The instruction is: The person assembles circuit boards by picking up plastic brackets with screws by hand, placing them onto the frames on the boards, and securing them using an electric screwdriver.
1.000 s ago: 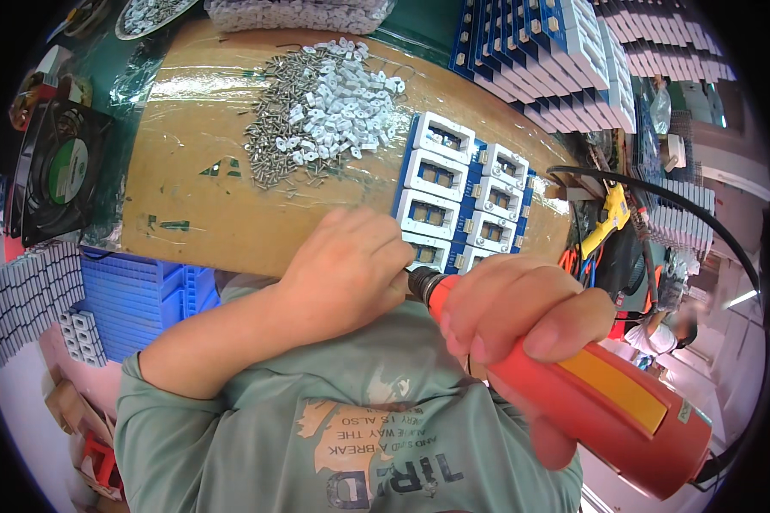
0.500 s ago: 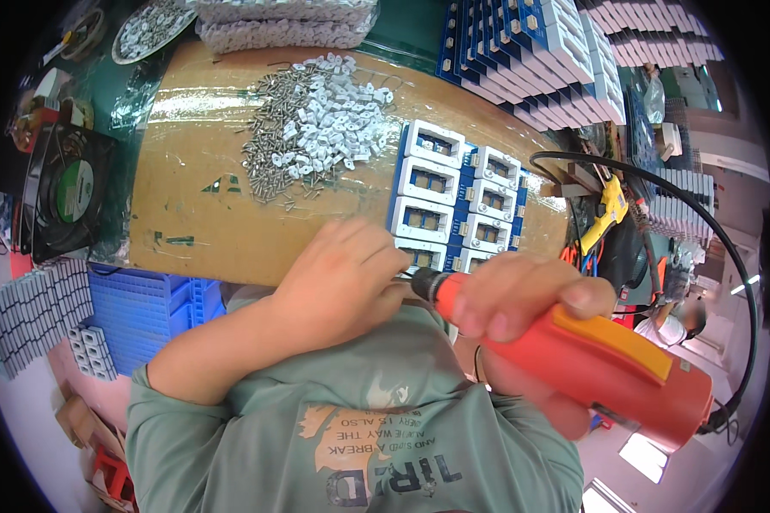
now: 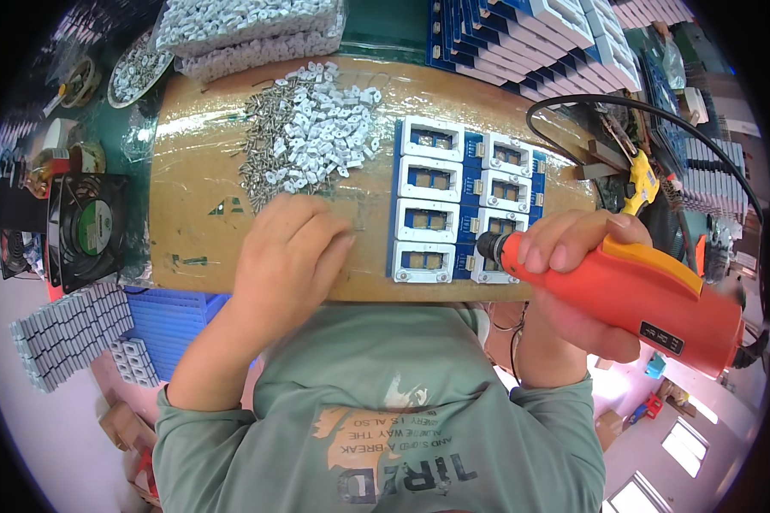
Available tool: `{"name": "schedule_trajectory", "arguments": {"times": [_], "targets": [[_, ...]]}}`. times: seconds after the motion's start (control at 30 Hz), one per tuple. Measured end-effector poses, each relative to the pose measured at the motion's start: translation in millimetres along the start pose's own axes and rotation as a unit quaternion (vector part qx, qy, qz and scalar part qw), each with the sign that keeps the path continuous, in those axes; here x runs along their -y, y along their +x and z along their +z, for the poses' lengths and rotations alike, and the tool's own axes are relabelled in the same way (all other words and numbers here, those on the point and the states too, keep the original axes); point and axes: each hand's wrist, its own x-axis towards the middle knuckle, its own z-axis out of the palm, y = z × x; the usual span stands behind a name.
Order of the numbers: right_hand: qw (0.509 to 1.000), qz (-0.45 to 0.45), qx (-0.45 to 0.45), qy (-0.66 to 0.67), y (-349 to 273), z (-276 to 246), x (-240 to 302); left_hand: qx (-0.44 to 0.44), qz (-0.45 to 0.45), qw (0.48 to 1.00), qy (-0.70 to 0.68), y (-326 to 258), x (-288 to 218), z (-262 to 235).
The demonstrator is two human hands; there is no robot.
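Observation:
My right hand [image 3: 573, 265] is wrapped around a red electric screwdriver [image 3: 659, 295] with a yellow-orange lever on top. Its black nose is over the near right white frame [image 3: 493, 272] of a blue circuit board [image 3: 470, 201]. Two columns of white rectangular frames sit on that board. My left hand [image 3: 295, 256] is just below a pile of screws [image 3: 261, 145], its fingers curled together; the fingertips are hidden, and so is anything in them. Small white plastic pieces [image 3: 325, 128] lie heaped against the screws.
Stacked blue boards with white frames [image 3: 530, 43] stand at the back right. Bags of white pieces [image 3: 248, 34] and a round dish [image 3: 141, 73] are at the back left. A black fan [image 3: 90, 231] is on the left. A black cable [image 3: 642, 101] arcs on the right beside a yellow tool [image 3: 642, 184].
My left hand has gone from the board's near edge left and away to the screw pile. The screwdriver has moved right and away, from the near edge to over the right column.

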Motion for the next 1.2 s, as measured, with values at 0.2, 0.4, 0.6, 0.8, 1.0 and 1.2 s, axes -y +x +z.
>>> {"name": "schedule_trajectory", "arguments": {"times": [0.2, 0.4, 0.6, 0.8, 1.0, 1.2], "targets": [[1.0, 0.021, -0.01, 0.016, 2.5, -4.3, -4.9, -0.03, 0.002, 0.988, 0.15, 37.6, 6.4, 7.2], [0.999, 0.027, -0.013, 0.009, 3.3, -4.8, -5.3, 0.089, 0.056, 0.973, 0.204, 42.8, 5.2, 10.0], [1.0, 0.013, -0.01, 0.0, 4.4, -9.9, -7.1, 0.161, 0.075, 0.979, 0.102, 15.6, 0.4, -12.0], [1.0, 0.011, -0.005, 0.009, 5.6, -9.1, -7.1, 0.034, 0.054, 0.993, 0.101, -2.5, 5.2, -11.0], [1.0, 0.018, -0.013, 0.004, 3.9, -5.6, -5.0, 0.044, 0.045, 0.994, 0.095, 8.7, -9.3, 6.2], [1.0, 0.013, -0.001, -0.001, 1.4, -7.2, -4.7, 0.052, 0.027, 0.994, 0.09, 1.6, -6.6, 4.4]]}}
